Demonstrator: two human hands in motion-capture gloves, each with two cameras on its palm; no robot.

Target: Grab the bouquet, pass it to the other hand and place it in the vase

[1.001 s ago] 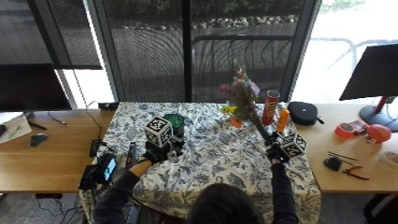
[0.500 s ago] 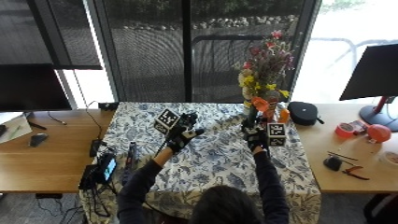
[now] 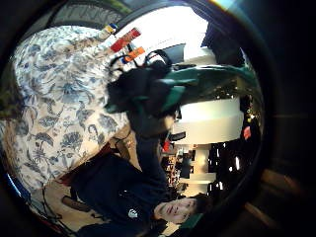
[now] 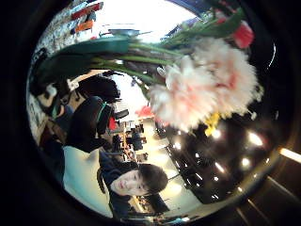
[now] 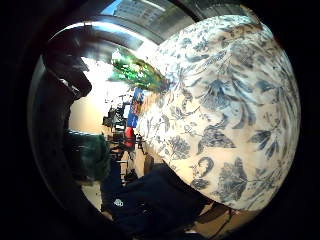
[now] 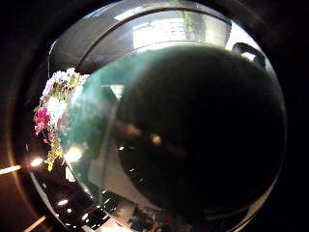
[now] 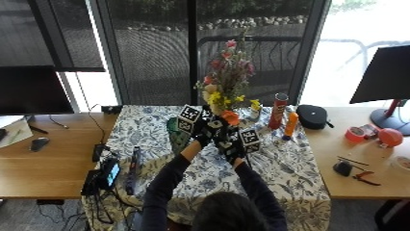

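Observation:
The bouquet (image 7: pixel 224 82), pink, red and yellow flowers on green stems, stands upright in the air above the middle of the table. My right hand (image 7: pixel 232 144) grips the lower stems; they fill the right thumb side view as a dark green mass (image 6: pixel 193 125). My left hand (image 7: pixel 204 129) is raised right beside the stems, just above the right hand, palm toward them. Its palm views show the blooms (image 4: pixel 202 89) and the right hand (image 3: pixel 143 94) a little way off, not enclosed. The green vase (image 7: pixel 175 135) stands on the cloth just left of both hands.
The table (image 7: pixel 282 163) wears a blue floral cloth. A red can (image 7: pixel 279 109), an orange bottle (image 7: pixel 291 123) and a black case (image 7: pixel 313 115) stand at the back right. A black device (image 7: pixel 106 174) and a dark bar (image 7: pixel 134 163) lie at the left edge.
The right hand has lifted the bouquet from the back right and carried it left to the middle. The left hand has moved right and now sits against the stems.

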